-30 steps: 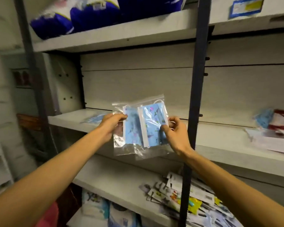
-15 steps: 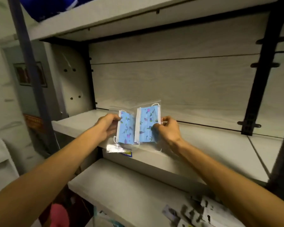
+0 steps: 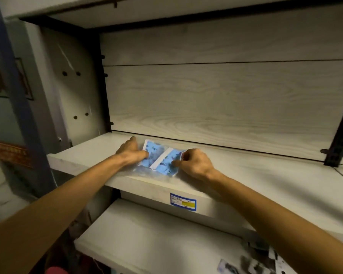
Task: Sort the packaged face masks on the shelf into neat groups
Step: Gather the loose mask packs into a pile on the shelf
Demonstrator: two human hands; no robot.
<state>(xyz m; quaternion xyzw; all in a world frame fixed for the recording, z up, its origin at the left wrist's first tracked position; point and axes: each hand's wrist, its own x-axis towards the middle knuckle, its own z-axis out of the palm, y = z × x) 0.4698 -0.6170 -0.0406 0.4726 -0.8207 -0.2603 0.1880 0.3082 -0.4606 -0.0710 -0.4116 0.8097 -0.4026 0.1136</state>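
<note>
Pressing masks [image 3: 162, 160] flat: left hand [image 3: 132, 153] spread, right hand [image 3: 194, 164] pinching (fingertips hidden).

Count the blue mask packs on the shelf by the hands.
2. One mask pack lies under the left hand; the other lies beside it, at the right hand. More may be hidden underneath.

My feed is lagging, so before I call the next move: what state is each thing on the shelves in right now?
Left mask packet: lying flat on the middle shelf, under the left hand.
Right mask packet: flat beside it, edges overlapping, pinched by the right hand.
Left hand: fingers straight, pressing its packet down.
Right hand: fingers curled on its packet's edge.
Lower shelf packets: loose, blurred pile, unsorted.
</note>
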